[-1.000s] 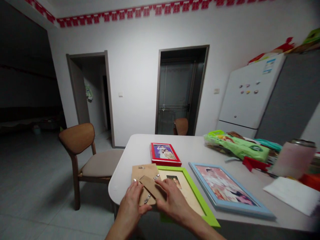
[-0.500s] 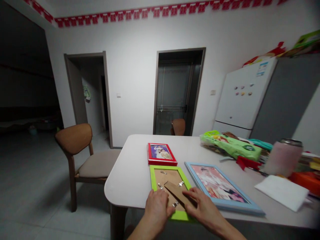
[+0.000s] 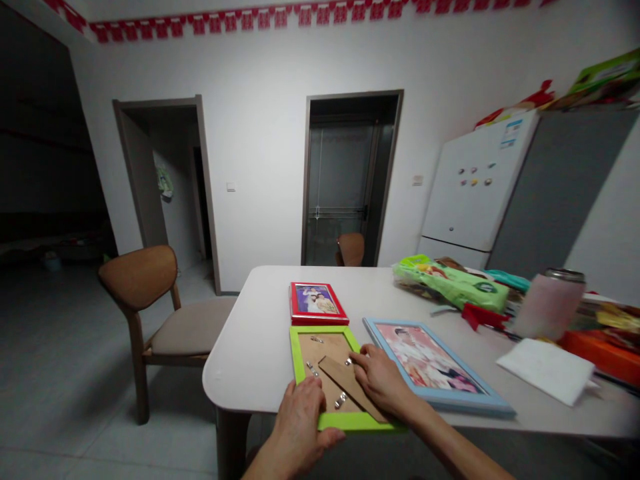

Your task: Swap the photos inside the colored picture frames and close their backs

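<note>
A green picture frame lies face down near the table's front edge, its brown backing board showing. Several small metal clips sit along the board's sides, and a folding brown stand slants across it. My left hand grips the frame's lower left corner, thumb by the bottom edge and fingers over the left side. With bent fingers, my right hand pinches at the metal clip on the right side; its palm covers part of the right edge. A blue picture frame is beside it, photo upward.
Red picture frames are stacked behind the green one. Rightward on the table are a green wipes pack, a pink jar, and a white tissue. A wooden chair stands left of the table.
My right hand has moved from the stand up to the clip on the right side. The stand now lies flatter. My left hand stays at the frame's lower left; the view has shifted slightly.
</note>
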### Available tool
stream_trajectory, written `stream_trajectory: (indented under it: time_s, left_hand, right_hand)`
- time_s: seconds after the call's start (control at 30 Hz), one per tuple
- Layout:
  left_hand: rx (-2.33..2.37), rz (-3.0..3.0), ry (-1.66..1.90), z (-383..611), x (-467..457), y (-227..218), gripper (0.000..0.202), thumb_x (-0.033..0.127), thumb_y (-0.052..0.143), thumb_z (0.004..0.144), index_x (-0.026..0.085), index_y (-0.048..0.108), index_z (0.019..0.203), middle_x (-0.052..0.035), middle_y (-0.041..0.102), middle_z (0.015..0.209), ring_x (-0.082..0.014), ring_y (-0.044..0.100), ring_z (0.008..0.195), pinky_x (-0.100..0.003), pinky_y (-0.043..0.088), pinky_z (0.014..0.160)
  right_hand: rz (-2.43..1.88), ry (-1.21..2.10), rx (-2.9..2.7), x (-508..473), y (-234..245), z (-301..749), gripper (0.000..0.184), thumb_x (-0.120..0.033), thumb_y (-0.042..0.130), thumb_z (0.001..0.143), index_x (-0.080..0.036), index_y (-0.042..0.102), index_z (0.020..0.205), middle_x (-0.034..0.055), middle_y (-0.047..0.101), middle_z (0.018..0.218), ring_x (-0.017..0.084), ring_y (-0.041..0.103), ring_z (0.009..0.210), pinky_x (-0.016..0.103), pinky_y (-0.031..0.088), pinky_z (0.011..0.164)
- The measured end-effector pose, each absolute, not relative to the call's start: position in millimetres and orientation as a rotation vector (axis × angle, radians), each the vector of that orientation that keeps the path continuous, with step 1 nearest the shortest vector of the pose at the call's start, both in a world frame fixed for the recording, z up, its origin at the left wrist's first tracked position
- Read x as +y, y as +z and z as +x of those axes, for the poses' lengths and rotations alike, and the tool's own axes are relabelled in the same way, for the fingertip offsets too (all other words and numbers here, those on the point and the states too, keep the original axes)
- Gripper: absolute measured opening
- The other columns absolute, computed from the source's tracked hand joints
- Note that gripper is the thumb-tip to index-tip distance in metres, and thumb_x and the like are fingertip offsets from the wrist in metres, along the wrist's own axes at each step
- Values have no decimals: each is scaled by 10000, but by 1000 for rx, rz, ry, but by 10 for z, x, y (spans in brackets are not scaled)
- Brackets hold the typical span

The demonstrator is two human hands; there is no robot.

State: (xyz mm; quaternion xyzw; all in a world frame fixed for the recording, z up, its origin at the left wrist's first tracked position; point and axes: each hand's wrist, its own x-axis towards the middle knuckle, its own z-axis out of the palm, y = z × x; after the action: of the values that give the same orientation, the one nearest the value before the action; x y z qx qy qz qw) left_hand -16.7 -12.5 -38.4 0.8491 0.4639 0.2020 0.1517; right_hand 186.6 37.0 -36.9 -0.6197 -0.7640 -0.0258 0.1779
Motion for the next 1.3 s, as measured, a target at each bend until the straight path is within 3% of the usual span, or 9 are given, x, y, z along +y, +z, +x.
stream_trajectory:
  time_s: [0.3, 0.53, 0.67, 0.87, 1.13, 1.3]
  left_hand:
    - [1376, 2415, 538, -169, -157, -323, 583, 389, 633, 646, 149, 415, 1131, -88, 455, 1203, -225, 388, 1104, -357, 257, 949]
    - [1337, 2402, 608, -272, -92, -389, 626, 354, 674, 610, 140, 425, 1143, -89, 473, 1191, -212, 409, 1094, -314, 301, 944]
    - [1335, 2405, 596, -290, -66, -413, 552, 358, 673, 610, 152, 479, 1083, -94, 456, 1210, -221, 394, 1111, -330, 305, 947]
    - [1289, 2400, 635, -307, -53, -449, 613, 361, 672, 614, 144, 430, 1134, -107, 463, 1198, -203, 396, 1110, -315, 316, 941]
    - [1273, 2394, 685, -348, -44, -491, 542, 358, 677, 607, 172, 474, 1075, -53, 506, 1132, -187, 437, 1039, -274, 335, 903]
    - [1259, 2387, 714, -343, -57, -469, 562, 316, 682, 607, 191, 439, 1098, -25, 530, 1057, -172, 468, 952, -258, 360, 849]
  right_hand:
    - [-1677, 28, -2193, 382, -399, 1892, 337, -226, 297, 783, -147, 624, 764, 77, 500, 835, 138, 498, 749, 248, 356, 733]
    - [-1514, -50, -2282, 104, -328, 1751, 296, -254, 368, 768, -232, 585, 968, 83, 490, 1061, 208, 438, 975, 342, 342, 820]
    - [-1238, 63, -2448, -124, -231, 1592, 268, -253, 367, 790, -295, 595, 926, 48, 512, 1007, 187, 437, 944, 348, 349, 807]
    - [-1137, 104, -2499, -254, -139, 1578, 258, -254, 380, 788, -286, 594, 929, 51, 498, 1025, 194, 405, 984, 369, 330, 835]
    - [-1279, 170, -2425, -27, -185, 1482, 314, -238, 330, 785, -252, 567, 991, 61, 524, 1001, 186, 438, 927, 326, 336, 807]
    - [-1378, 123, -2400, 304, -258, 1276, 295, -189, 373, 735, -235, 585, 934, 52, 527, 967, 183, 430, 908, 315, 313, 793]
